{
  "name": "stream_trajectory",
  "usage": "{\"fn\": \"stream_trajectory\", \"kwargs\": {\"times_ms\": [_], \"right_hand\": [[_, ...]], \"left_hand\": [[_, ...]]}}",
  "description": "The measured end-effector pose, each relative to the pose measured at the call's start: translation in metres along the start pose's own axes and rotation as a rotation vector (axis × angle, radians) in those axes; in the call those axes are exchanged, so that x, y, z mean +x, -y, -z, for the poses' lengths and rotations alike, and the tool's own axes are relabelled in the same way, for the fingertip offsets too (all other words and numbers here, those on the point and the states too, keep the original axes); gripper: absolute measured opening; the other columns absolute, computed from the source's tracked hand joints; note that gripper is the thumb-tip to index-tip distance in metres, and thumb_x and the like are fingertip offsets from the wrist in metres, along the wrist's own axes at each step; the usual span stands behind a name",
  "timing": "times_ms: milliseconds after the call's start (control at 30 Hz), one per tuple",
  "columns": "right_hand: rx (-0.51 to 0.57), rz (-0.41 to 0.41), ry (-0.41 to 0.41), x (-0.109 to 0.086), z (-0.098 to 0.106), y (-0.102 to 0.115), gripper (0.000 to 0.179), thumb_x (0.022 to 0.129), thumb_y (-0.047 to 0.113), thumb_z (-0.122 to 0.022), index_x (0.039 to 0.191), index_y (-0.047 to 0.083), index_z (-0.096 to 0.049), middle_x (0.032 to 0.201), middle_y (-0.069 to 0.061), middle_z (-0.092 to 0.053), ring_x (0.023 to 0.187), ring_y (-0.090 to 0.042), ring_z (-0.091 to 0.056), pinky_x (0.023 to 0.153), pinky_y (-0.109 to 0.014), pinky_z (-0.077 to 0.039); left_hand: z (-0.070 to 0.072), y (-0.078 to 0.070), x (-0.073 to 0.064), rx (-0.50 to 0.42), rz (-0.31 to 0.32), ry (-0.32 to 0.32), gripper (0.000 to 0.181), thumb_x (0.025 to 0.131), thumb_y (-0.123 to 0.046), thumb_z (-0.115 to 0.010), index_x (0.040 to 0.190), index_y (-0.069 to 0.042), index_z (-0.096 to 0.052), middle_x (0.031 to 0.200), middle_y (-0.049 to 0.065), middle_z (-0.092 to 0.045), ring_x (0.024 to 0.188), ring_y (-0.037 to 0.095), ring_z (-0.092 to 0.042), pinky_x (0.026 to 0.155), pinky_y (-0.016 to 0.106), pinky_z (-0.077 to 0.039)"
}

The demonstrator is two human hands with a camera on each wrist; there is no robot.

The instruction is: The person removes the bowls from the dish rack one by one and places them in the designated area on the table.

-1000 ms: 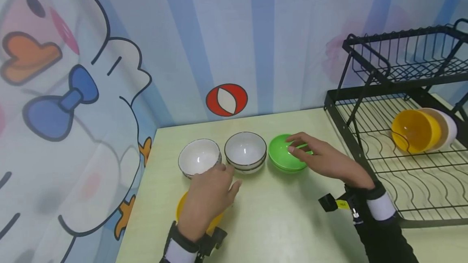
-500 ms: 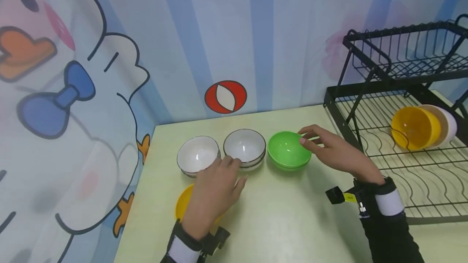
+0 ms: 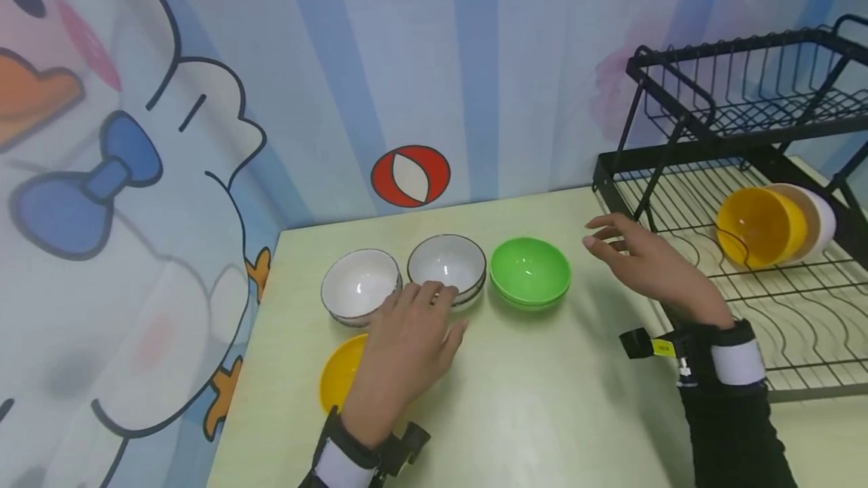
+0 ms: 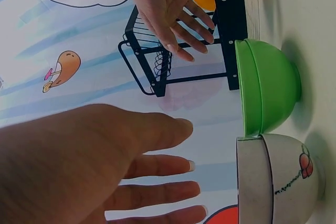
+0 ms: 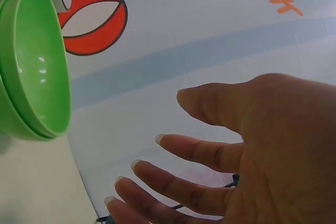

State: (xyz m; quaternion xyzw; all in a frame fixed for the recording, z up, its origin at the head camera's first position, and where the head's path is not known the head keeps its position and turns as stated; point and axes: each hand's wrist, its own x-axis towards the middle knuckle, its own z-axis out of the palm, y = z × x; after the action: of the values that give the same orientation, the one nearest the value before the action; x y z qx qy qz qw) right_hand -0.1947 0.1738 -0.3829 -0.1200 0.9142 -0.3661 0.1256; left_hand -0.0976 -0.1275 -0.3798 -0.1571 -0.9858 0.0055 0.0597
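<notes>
Two nested green bowls (image 3: 530, 271) stand on the table, also visible in the right wrist view as green bowls (image 5: 39, 61). To their right hovers my right hand (image 3: 644, 262), fingers loosely spread, touching nothing. Left of the green pair are stacked white bowls with dark rims (image 3: 447, 266) and, farther left, more white bowls (image 3: 359, 285). My left hand (image 3: 407, 352) hangs above the table in front of the white stacks, holding nothing; its fingers (image 4: 157, 195) look extended in the left wrist view. A yellow bowl (image 3: 339, 375) lies partly hidden beneath that hand.
A black two-tier dish rack (image 3: 678, 232) stands on the right. On its lower tier a yellow bowl (image 3: 759, 228) and a white bowl (image 3: 820, 221) sit tilted on their sides. A printed cloth wall (image 3: 542, 81) closes off the back and left.
My right hand has drawn away from the green bowls toward the right, leaving them nested on the table. The left hand has shifted slightly right and remains without anything in it.
</notes>
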Motion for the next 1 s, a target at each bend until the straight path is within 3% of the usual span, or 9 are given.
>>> {"fn": "stream_trajectory", "kwargs": {"times_ms": [233, 633, 833, 1000], "right_hand": [[0.014, -0.052, -0.018, 0.000, 0.011, -0.013, 0.067, 0.104, 0.053, -0.034, 0.151, 0.005, -0.029, 0.150, -0.032, -0.039, 0.135, -0.053, -0.039, 0.098, -0.066, -0.044], [0.087, -0.178, -0.053, -0.015, 0.040, -0.044, 0.083, 0.101, 0.062, -0.030, 0.158, 0.006, -0.011, 0.158, -0.034, -0.020, 0.140, -0.058, -0.026, 0.102, -0.073, -0.036], [0.104, -0.275, -0.230, -0.019, 0.048, -0.055, 0.088, 0.098, 0.066, -0.029, 0.158, 0.005, -0.011, 0.159, -0.034, -0.020, 0.139, -0.059, -0.026, 0.101, -0.075, -0.034], [0.124, -0.304, -0.344, -0.025, 0.053, -0.064, 0.082, 0.101, 0.058, -0.030, 0.157, 0.001, -0.010, 0.159, -0.036, -0.017, 0.139, -0.061, -0.026, 0.101, -0.073, -0.036]], "left_hand": [[-0.001, -0.003, 0.002, 0.024, -0.011, -0.020, 0.047, 0.098, -0.043, -0.058, 0.135, -0.014, -0.058, 0.132, 0.005, -0.064, 0.118, 0.025, -0.060, 0.103, 0.047, -0.051], [-0.003, -0.010, 0.004, 0.006, -0.025, 0.010, 0.051, 0.098, -0.045, -0.058, 0.141, -0.018, -0.053, 0.136, 0.004, -0.062, 0.120, 0.025, -0.060, 0.100, 0.046, -0.052], [-0.004, -0.015, 0.004, 0.001, -0.042, 0.022, 0.053, 0.098, -0.046, -0.057, 0.143, -0.019, -0.051, 0.138, 0.003, -0.061, 0.120, 0.024, -0.060, 0.099, 0.044, -0.052], [-0.006, -0.018, 0.004, -0.015, -0.070, 0.012, 0.052, 0.098, -0.046, -0.056, 0.143, -0.018, -0.051, 0.139, 0.002, -0.060, 0.120, 0.023, -0.060, 0.100, 0.042, -0.052]]}}
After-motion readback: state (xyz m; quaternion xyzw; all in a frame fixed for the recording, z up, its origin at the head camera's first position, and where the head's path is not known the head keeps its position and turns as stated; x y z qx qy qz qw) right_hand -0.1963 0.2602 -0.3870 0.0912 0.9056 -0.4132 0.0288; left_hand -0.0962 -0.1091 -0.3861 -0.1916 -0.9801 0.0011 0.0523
